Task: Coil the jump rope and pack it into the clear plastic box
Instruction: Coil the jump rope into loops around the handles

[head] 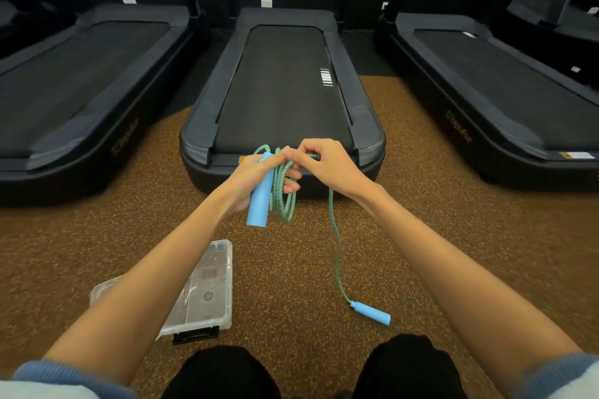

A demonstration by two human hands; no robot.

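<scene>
My left hand [249, 180] grips one blue handle [259, 196] of the jump rope together with several green-blue loops [282, 201] hanging from its fingers. My right hand [324, 165] pinches the rope just beside the left hand's fingertips. From there a single strand [335, 236] drops down to the second blue handle [371, 312], which lies on the floor. The clear plastic box [210, 285] sits on the floor at lower left, partly hidden behind my left forearm, with a black latch at its near end.
Three black treadmills stand ahead; the middle treadmill's [282, 91] rear end is right behind my hands. The floor [453, 236] is brown speckled rubber. My dark-clad knees [223, 372] show at the bottom edge.
</scene>
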